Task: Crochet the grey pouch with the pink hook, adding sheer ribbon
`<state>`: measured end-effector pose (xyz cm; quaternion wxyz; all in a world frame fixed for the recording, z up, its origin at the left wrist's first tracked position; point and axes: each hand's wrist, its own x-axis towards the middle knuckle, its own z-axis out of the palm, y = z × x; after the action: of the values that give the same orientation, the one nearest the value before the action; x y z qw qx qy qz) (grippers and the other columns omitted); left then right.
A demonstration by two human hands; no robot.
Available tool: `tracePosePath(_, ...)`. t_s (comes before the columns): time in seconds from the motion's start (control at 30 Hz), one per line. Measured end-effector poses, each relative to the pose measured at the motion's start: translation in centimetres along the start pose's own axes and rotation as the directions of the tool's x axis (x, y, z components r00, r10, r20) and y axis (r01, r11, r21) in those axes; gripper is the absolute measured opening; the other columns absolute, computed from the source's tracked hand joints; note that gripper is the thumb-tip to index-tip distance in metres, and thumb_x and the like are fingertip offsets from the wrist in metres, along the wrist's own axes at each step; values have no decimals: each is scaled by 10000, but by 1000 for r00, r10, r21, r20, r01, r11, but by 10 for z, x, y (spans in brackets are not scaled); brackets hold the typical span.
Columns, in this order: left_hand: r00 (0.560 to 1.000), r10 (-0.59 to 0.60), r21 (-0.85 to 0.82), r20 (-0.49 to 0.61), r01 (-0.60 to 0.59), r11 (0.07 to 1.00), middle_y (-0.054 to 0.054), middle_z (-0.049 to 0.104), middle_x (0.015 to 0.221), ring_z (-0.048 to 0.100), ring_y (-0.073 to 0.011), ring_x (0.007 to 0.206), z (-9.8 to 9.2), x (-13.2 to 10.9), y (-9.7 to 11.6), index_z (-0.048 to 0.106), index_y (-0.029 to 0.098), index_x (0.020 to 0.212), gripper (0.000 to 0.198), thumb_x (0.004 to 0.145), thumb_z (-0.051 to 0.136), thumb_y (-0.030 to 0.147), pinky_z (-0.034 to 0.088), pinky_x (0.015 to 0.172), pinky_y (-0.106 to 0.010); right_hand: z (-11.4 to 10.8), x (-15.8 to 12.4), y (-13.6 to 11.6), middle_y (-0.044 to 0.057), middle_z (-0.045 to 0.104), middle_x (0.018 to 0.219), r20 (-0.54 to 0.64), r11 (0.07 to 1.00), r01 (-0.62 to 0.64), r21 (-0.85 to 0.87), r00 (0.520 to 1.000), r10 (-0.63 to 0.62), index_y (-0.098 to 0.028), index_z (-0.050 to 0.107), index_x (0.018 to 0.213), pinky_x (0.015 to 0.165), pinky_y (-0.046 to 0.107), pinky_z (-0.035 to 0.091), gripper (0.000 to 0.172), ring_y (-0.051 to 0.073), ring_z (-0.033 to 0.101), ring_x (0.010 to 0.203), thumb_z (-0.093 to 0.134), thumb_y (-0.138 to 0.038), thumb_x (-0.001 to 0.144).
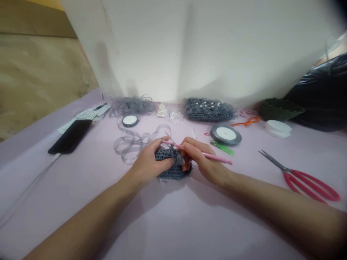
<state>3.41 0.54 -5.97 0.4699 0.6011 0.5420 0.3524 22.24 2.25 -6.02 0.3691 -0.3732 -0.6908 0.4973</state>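
1 grey crocheted piece (173, 174) sits at the centre of the frame, on a pale pink table (162, 220). The left hand (148, 159) grips it, thumb across the front. The right hand (204, 157) clasps a pink hook (218, 158) that slants over the piece's top edge towards the left fingers. Loose grey ribbon (132, 142) curls left of centre; 1 beaded crocheted piece (210, 112) rests above and right. Red-handled scissors (287, 170) lie at right, 1 black phone (71, 136) at left.
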Motion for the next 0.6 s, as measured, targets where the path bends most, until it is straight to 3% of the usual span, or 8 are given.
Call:
tracePosePath(0.13,999,-35,17,-6,35,999,-114,643,1237,629,-274,1089,-2,2,0,423,203,1432,743,742,693,262,486,935,-411,-1,2,2,-45,563,592,17,998,21,55,1000,-22,-195,495,737,557,220,451,360,102,580,557,406,-417,1007)
tracePosePath(0.33,999,6,-52,45,-4,999,-87,685,1138,646,-262,1039,-3,1,0,526,228,1341,591,771,678,257,495,912,-411,-1,3,5,-41,541,609,-7,995,54,81,999,-54,-197,496,720,539,226,442,361,102,569,546,428,-416,998)
tracePosePath(0.6,998,20,-109,52,-15,994,-101,669,1174,631,-264,1061,-3,0,0,517,222,1355,612,769,690,255,494,910,-399,-2,4,6,-39,575,567,-19,993,49,103,999,-47,-198,507,729,533,228,419,349,105,564,533,418,-396,1002)
